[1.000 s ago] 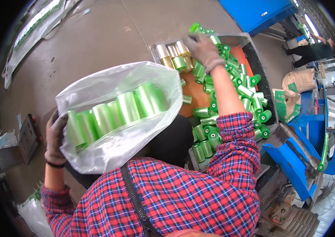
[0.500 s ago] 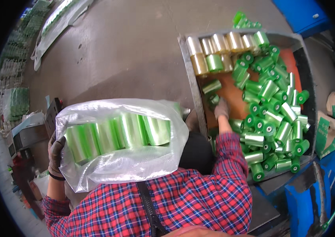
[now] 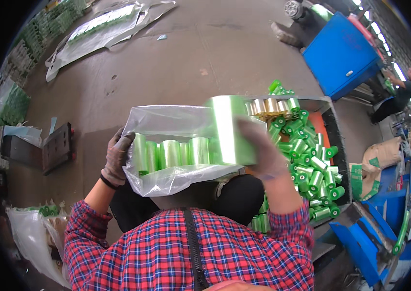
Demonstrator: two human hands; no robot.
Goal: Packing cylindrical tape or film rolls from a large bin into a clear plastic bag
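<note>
My gloved left hand (image 3: 119, 153) grips the left edge of a clear plastic bag (image 3: 174, 120) that lies open over my lap. A row of upright green film rolls (image 3: 170, 153) shows inside it. Over the bag's right end, my gloved right hand (image 3: 264, 148), smeared by motion, holds one larger-looking green film roll (image 3: 227, 127) upright. To the right, a shallow bin (image 3: 332, 127) is heaped with loose green film rolls (image 3: 307, 167). Several amber film rolls (image 3: 269, 105) stand in rows at its far left corner, partly covered by the held roll and hand.
A blue cabinet (image 3: 343, 56) stands at the far right, with another person (image 3: 399, 94) beyond it. Paper sacks (image 3: 382, 154) and blue metal parts (image 3: 360, 247) lie right of the bin. A large plastic sack (image 3: 101, 31) lies at the far left; a dark box-like thing (image 3: 57, 148) stands nearer.
My right hand has come out of the bin with a film roll and moved left to the bag. The bag's mouth now stands wider, and my view has shifted.
</note>
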